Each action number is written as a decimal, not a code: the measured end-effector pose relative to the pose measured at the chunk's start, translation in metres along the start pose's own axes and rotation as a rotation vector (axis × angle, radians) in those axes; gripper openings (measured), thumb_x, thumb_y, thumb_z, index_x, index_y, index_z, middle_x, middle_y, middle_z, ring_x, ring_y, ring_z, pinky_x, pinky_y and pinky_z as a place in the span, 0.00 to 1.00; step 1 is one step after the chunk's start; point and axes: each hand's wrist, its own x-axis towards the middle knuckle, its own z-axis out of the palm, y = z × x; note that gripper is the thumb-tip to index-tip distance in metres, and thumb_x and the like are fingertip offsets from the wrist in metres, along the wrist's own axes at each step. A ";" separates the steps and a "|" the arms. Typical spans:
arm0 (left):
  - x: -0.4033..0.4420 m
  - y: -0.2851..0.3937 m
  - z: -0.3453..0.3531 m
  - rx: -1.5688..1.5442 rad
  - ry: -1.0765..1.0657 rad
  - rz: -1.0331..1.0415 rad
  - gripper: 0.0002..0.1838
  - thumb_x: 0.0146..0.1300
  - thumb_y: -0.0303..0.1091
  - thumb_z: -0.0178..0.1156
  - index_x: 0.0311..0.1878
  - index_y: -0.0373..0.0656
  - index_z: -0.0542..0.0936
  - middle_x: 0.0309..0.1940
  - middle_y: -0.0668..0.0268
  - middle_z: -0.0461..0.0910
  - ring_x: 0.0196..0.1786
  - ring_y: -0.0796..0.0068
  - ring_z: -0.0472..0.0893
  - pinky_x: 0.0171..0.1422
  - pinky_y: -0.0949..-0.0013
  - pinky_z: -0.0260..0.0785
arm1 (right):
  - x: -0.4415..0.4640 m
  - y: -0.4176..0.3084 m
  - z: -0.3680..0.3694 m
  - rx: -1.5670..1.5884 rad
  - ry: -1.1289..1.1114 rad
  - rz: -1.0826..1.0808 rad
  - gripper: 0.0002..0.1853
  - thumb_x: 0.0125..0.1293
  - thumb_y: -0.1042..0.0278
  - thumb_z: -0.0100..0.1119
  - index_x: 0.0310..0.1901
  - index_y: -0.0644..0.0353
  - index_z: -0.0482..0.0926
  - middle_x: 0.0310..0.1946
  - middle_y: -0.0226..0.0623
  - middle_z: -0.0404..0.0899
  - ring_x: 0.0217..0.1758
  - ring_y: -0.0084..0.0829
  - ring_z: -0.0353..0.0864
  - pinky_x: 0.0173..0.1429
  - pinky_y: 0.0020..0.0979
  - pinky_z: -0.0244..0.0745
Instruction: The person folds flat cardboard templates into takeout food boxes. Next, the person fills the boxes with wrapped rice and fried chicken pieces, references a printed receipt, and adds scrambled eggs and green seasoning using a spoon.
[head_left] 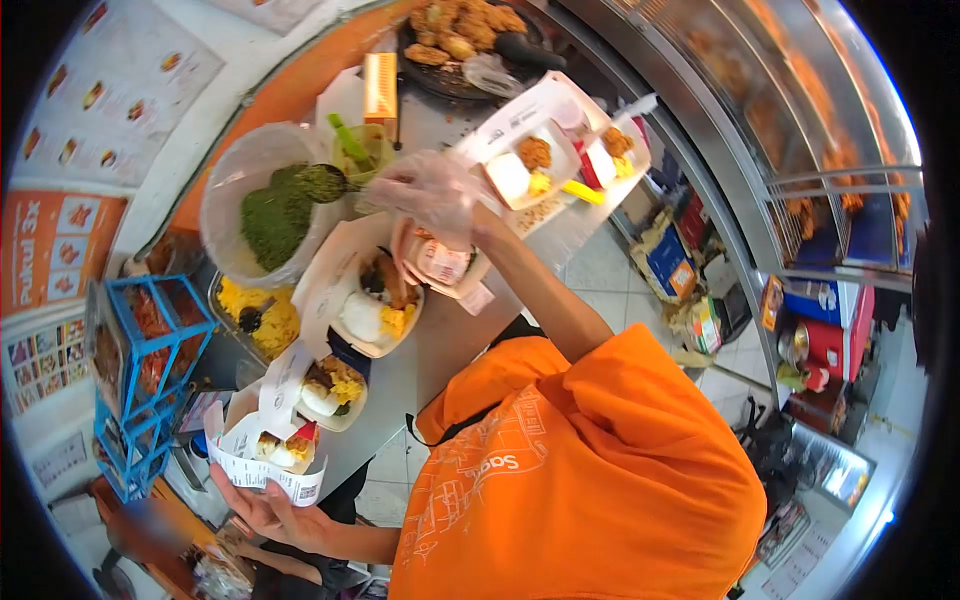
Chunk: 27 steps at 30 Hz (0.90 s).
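Note:
My right hand point(428, 195), in a clear plastic glove, is closed on the handle end of a dark spoon. The spoon's bowl, heaped with green paste point(322, 184), is at the edge of a clear plastic-lined tub point(225, 215) of the same paste. Under that wrist, a cardboard food box point(440, 262) has printed paper inside. My bare left hand point(268, 515) grips a curled printed receipt point(265, 478) against an open food box holding white rice and other food point(285, 450). Two more open boxes point(375, 305) point(335, 390) hold rice, egg-yellow pieces and fried food.
Two filled boxes point(520, 165) point(615, 155) stand at the counter's far end, near a dark mortar point(450, 75) with fried chicken. A tray of yellow food point(255, 315) and a blue rack point(155, 340) line the wall side. A glass display case point(780, 120) is on the right.

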 end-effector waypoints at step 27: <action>-0.006 0.003 0.098 -0.069 -0.227 -0.047 0.40 0.57 0.22 0.61 0.73 0.33 0.56 0.72 0.48 0.59 0.71 0.56 0.66 0.74 0.56 0.61 | -0.152 0.249 -0.101 -0.475 0.377 0.273 0.12 0.67 0.59 0.59 0.41 0.58 0.85 0.26 0.40 0.83 0.25 0.34 0.80 0.32 0.36 0.73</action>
